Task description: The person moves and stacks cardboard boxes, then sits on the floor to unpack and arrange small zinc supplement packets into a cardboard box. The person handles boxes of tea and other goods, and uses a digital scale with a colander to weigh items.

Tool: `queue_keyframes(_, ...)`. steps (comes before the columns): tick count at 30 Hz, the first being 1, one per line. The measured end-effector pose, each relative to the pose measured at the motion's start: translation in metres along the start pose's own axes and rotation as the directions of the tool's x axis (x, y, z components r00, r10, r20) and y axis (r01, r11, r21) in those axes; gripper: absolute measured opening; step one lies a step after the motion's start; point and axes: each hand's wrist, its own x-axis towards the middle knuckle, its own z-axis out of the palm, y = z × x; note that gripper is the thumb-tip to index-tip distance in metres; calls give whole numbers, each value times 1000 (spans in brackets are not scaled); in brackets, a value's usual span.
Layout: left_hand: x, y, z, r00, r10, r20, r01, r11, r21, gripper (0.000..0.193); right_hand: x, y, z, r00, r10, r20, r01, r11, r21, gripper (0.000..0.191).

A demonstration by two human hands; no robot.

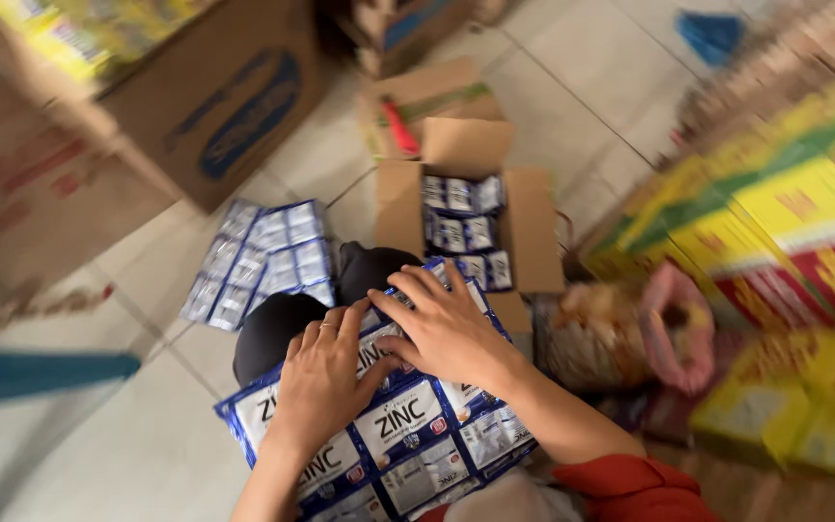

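A sheet of blue and white sachets (408, 435) lies across my lap, over dark-clad knees. My left hand (319, 382) rests flat on its middle, a ring on one finger. My right hand (442, 324) presses on the sheet's far edge, fingers spread, an orange-red sleeve at the elbow. Ahead, an open cardboard box (533, 232) on the floor holds more strips of the same sachets (461, 227). A second sheet of sachets (263, 261) lies on the tiles to the left.
A large brown carton (215, 106) stands at the upper left. Stacks of yellow, green and red packages (794, 222) fill the right side. A pink-trimmed bag (630, 333) sits by my right arm. More small boxes (417, 92) lie farther away on the tiled floor.
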Motion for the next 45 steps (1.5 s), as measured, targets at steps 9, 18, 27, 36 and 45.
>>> queue_keyframes(9, 23, 24, 22, 944, 295, 149, -289, 955, -58, 95, -65, 0, -10, 942, 322, -93, -323, 946, -2, 56)
queue_keyframes(18, 35, 63, 47, 856, 412, 313, -418, 907, -50, 98, -118, 7, -20, 853, 513, -93, -512, 858, 35, 57)
queue_keyframes(27, 60, 116, 84, 729, 553, 404, -588, 808, -46, 99, -176, 37, -23, 779, 579, -242, -572, 814, 106, 54)
queue_keyframes(36, 68, 165, 119, 588, 618, 522, -679, 728, -95, 93, -241, 55, -28, 623, 731, -278, -679, 682, 271, 47)
queue_keyframes(45, 72, 208, 160, 378, 640, 669, -771, 617, -155, 85, -290, 36, -27, 397, 852, -342, -819, 497, 286, 40)
